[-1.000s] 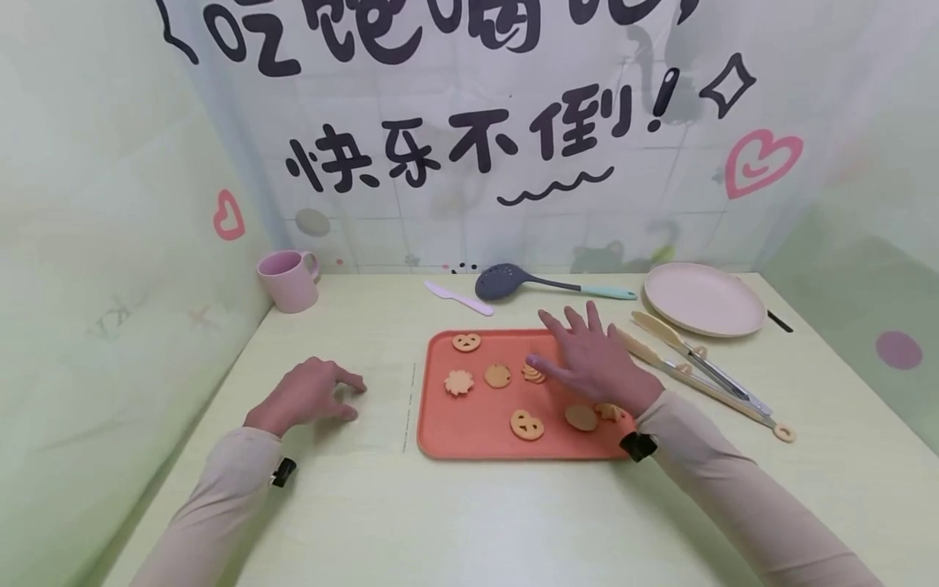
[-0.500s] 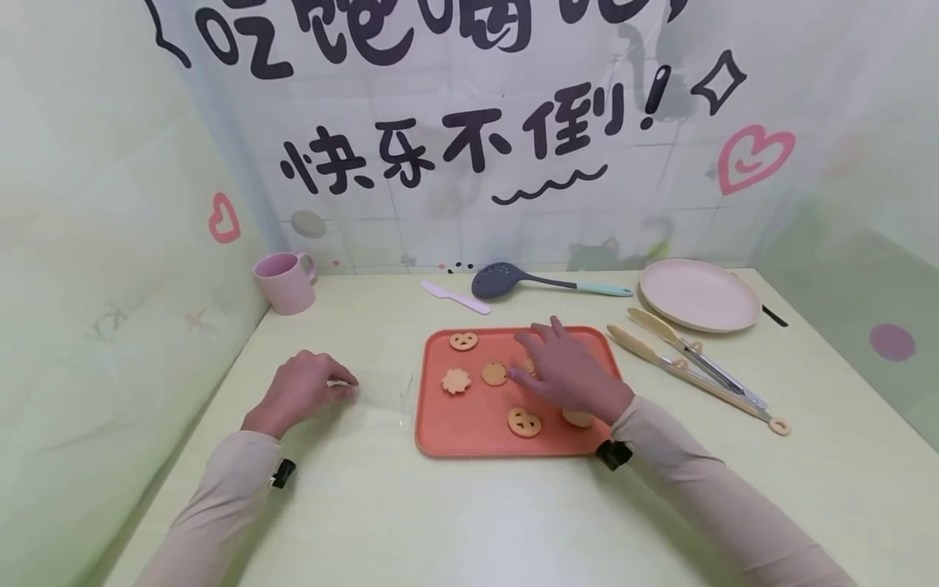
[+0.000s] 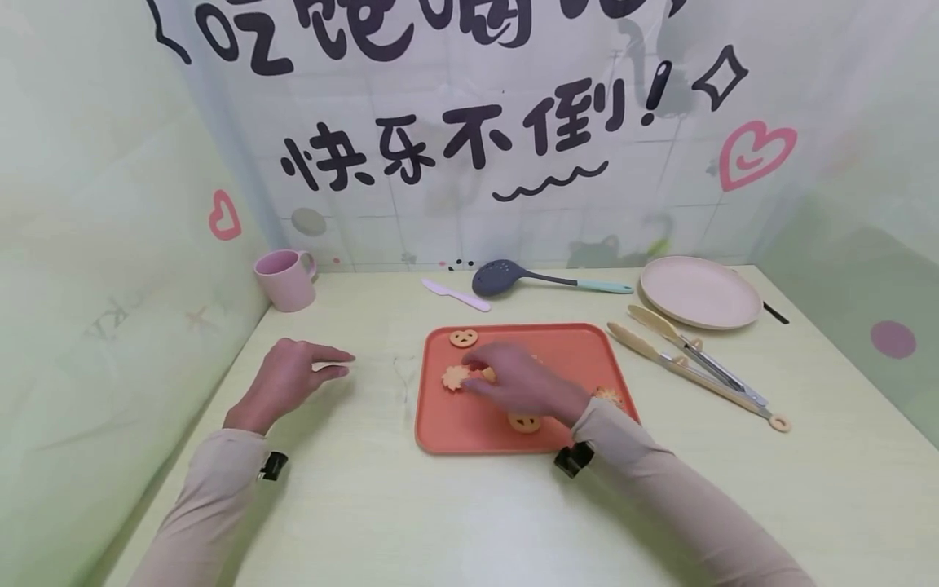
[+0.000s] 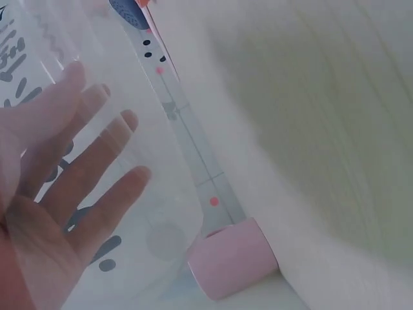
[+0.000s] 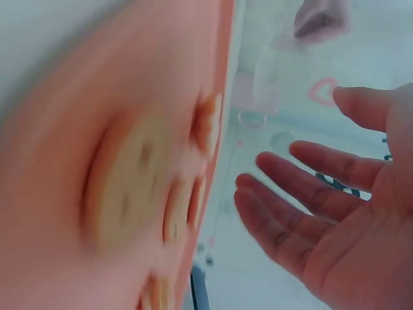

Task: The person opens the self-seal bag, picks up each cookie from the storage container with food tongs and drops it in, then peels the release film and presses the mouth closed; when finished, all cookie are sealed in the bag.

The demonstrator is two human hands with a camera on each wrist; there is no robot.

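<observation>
Four biscuits show on my orange tray (image 3: 440, 424): a pretzel-shaped one (image 3: 464, 337) at the far edge, a flower-shaped one (image 3: 456, 377) at my fingertips, a smiley round (image 3: 524, 422) and a part-hidden one (image 3: 608, 396) beside my wrist. My right hand (image 3: 517, 381) hovers flat above them, fingers straight, holding nothing. My left hand (image 3: 288, 377) rests relaxed on the pale table (image 3: 455, 522). One pink mug (image 3: 284, 280), one smooth round plate (image 3: 699, 291), one pair of tongs (image 3: 693, 363).

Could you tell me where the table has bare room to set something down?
The near table in front of the orange tray is bare, as is the stretch between pink mug and tray. Tongs and plate crowd the right.
</observation>
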